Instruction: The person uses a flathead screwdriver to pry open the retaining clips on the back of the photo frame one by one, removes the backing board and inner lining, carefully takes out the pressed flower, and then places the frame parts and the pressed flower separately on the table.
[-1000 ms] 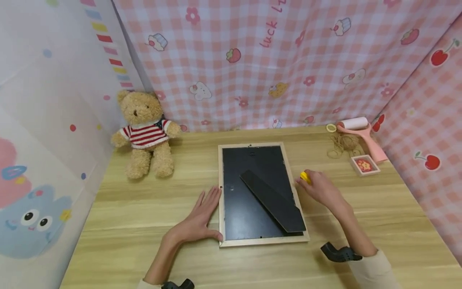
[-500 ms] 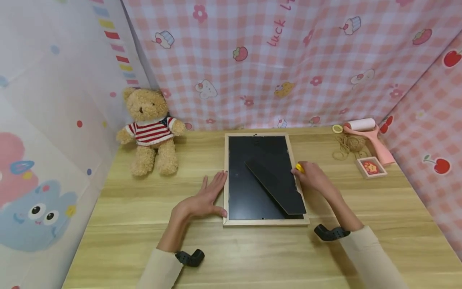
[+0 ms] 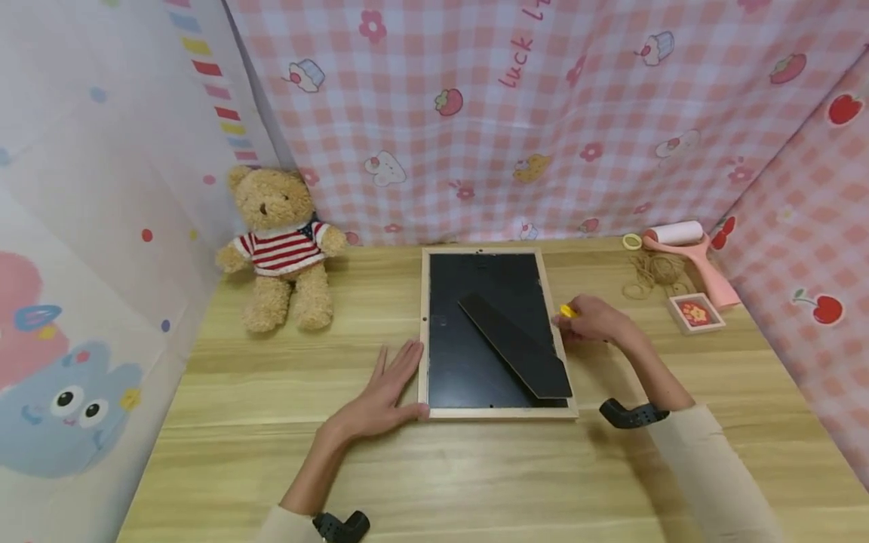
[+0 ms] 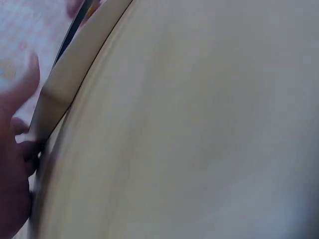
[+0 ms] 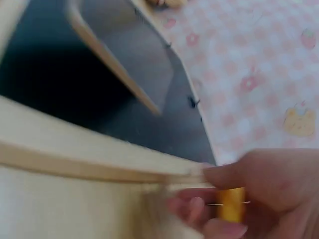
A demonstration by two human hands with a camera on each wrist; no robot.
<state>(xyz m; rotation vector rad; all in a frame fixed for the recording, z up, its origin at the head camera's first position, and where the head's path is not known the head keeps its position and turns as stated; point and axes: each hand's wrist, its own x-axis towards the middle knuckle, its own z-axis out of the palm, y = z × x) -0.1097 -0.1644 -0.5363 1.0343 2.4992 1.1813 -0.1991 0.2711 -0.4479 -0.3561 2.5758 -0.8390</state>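
Note:
A wooden picture frame (image 3: 502,414) lies face down on the table, showing its black backing. Diagonally across the backing lies a black easel stand (image 3: 519,351). My left hand (image 3: 382,400) rests at the frame's left edge, fingers extended and thumb touching near the lower left corner. By the right edge, my right hand (image 3: 594,320) pinches a small yellow object (image 5: 232,205) between thumb and fingers. A thin pale line crosses the yellow object in the right wrist view; fingers hide the rest, so its kind is unclear.
At the back left sits a teddy bear (image 3: 277,241) in a striped shirt. Toward the back right are a pink lint roller (image 3: 713,279), a twine bundle (image 3: 658,271), a yellow ring (image 3: 632,241) and a small framed box (image 3: 695,313). A checked curtain (image 3: 421,136) hangs behind.
The picture frame has slid back toward the curtain, and both hands have moved with it. My right hand still pinches the yellow object. The head view has shifted slightly.

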